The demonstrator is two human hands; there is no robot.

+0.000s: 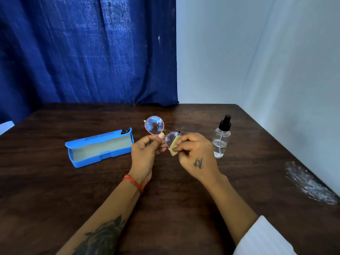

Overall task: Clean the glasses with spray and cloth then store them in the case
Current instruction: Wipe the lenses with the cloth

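Observation:
Round glasses (154, 125) with a thin pink-gold frame are held above the dark wooden table (73, 190). My left hand (145, 153) pinches them at the bridge. My right hand (195, 153) presses a small yellowish cloth (174, 147) against the right lens, partly covering it. The left lens is uncovered. A clear spray bottle (221, 138) with a black nozzle stands upright just right of my right hand. The blue glasses case (100, 147) lies open to the left of my left hand, with a pale lining and nothing inside.
A blue curtain (88, 52) hangs behind the table on the left and a white wall (257, 52) is on the right. A whitish scuffed patch (309, 183) marks the table near its right edge.

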